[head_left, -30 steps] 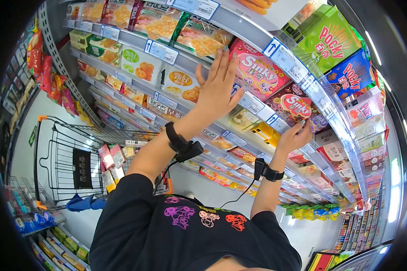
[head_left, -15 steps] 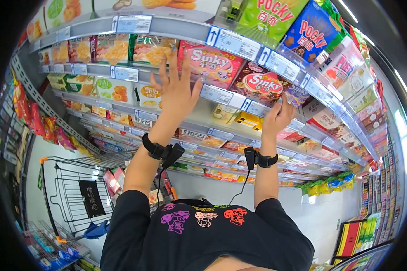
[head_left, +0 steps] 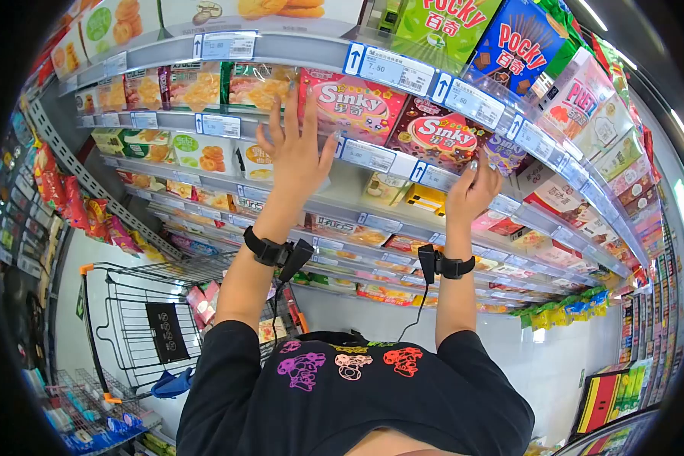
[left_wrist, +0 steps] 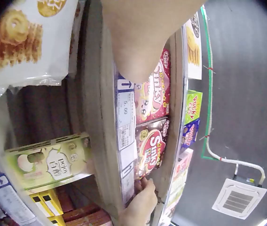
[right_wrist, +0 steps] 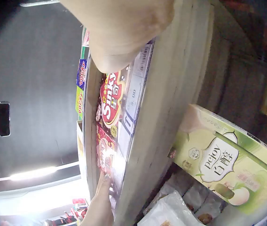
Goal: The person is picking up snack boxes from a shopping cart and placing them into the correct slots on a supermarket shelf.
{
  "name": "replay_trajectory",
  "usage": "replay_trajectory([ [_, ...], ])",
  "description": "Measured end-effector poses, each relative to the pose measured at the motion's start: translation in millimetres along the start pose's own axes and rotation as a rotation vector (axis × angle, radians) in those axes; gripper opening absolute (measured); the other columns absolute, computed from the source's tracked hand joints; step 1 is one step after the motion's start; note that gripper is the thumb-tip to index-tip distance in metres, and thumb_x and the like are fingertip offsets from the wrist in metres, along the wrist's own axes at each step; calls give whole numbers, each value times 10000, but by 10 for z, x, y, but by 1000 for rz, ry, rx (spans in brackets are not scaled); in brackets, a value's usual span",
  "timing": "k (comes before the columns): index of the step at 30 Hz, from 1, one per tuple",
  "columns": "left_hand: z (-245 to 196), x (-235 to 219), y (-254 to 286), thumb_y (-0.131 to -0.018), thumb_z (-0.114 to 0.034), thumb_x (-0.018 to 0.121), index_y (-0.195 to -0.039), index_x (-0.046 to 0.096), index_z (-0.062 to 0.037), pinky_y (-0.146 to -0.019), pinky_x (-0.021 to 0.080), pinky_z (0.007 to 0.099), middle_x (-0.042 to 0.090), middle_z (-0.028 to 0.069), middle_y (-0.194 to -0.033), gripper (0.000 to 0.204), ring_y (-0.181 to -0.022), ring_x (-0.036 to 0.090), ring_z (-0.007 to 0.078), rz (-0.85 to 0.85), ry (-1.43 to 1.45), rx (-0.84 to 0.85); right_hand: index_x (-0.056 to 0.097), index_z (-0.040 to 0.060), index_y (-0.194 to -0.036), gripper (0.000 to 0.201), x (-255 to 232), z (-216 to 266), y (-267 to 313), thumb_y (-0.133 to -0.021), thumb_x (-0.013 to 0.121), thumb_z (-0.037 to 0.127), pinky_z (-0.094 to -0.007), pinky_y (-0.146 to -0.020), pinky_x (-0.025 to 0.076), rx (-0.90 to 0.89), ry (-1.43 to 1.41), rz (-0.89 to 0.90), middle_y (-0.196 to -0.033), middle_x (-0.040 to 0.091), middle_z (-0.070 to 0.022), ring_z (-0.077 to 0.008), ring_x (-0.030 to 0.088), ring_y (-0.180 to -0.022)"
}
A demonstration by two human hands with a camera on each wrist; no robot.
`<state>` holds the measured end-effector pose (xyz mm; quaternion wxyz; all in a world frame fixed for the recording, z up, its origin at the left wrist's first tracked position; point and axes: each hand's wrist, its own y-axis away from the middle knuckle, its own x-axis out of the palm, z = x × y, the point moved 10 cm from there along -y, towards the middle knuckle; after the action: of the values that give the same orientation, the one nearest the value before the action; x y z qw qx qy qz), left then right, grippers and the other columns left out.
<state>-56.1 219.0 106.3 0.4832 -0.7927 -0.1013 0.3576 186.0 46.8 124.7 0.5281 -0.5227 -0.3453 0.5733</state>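
In the head view the left hand point(head_left: 295, 156) lies with fingers spread and straight at the left edge of the pink Sinky box point(head_left: 353, 106), its thumb by the price strip. The right hand point(head_left: 473, 190) is at the lower right corner of the brown Sinky box point(head_left: 438, 135), fingers slightly bent, touching near the purple box point(head_left: 505, 152) beside it. Both Sinky boxes stand side by side on the shelf. The left wrist view shows the right hand point(left_wrist: 142, 202) at the end of the brown box point(left_wrist: 151, 148); the right wrist view shows the left hand point(right_wrist: 100, 202) by the pink box point(right_wrist: 106, 151).
Pocky boxes point(head_left: 509, 49) stand on the shelf above, behind its price rail point(head_left: 391, 67). A green Pejoy box point(right_wrist: 218, 162) sits on the shelf below. At the left is a wire shopping cart point(head_left: 140, 323) holding several packages; bags hang by the shelf's end.
Over the last second the view has shifted, and the left hand has moved off the snack packs' side onto the pink box's edge. Both hands have barely moved in the last half second.
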Motion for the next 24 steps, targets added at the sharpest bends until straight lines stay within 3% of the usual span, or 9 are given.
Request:
replay_trajectory([
  [4,17,-7,59,-778,-324,571,-1399,251,-111,-981,119,588,204,145,-1445,731,-1306,175,369,18,1,14,550,20,-1153,378,-4,47,-4,-795,469,114,-415,-884,341,-28,18,-14,-975,597,-155,-317,480,-901],
  [7,27,-18,105,-774,-326,567,-1399,253,-110,-983,122,585,202,151,-1444,733,-1301,182,374,28,-6,18,543,-11,-1149,398,-10,58,2,-784,474,131,-421,-924,307,-62,33,-41,-866,605,-136,-280,532,-809],
  [8,27,-30,110,-772,-325,567,-1399,255,-109,-983,123,584,202,154,-1444,733,-1299,184,376,23,-6,22,526,-17,-1161,408,33,-6,20,-788,479,141,-417,-936,307,-23,30,19,-937,596,-150,-292,522,-867],
  [11,-5,-130,154,-756,-297,587,-1390,274,-102,-992,139,557,219,182,-1421,733,-1286,194,379,35,26,33,497,-23,-1182,425,-73,82,14,-793,481,147,-408,-931,311,24,-54,-58,-1033,566,-163,-304,493,-923],
  [15,85,-300,441,-728,-255,615,-1309,385,-89,-937,234,502,342,182,-1305,646,-1178,315,353,-90,150,92,479,-21,-1178,463,-318,497,254,-824,522,274,-442,-915,314,-104,-82,-208,-1101,524,-186,-323,454,-1035],
  [17,249,-304,773,-717,-187,612,-1271,421,-75,-935,247,461,386,182,-1244,597,-1125,350,357,-97,212,74,527,-22,-1084,418,-110,762,623,-818,524,300,-473,-917,315,-162,-351,-94,-1057,542,-178,-332,471,-1036],
  [21,784,-204,1659,-704,-146,603,-1149,501,-70,-868,300,433,453,158,-1092,463,-1004,405,330,-6,168,-202,596,17,-895,200,665,1825,1462,-734,550,127,-400,-824,406,-191,-872,514,-901,589,-124,-319,541,-876],
  [24,1299,-281,2333,-680,-125,611,-1054,538,-76,-822,335,426,476,146,-1017,385,-957,431,323,84,97,-412,598,25,-913,192,1152,2346,2365,-727,552,42,-334,-769,438,-136,-1056,897,-888,593,-111,-280,561,-821],
])
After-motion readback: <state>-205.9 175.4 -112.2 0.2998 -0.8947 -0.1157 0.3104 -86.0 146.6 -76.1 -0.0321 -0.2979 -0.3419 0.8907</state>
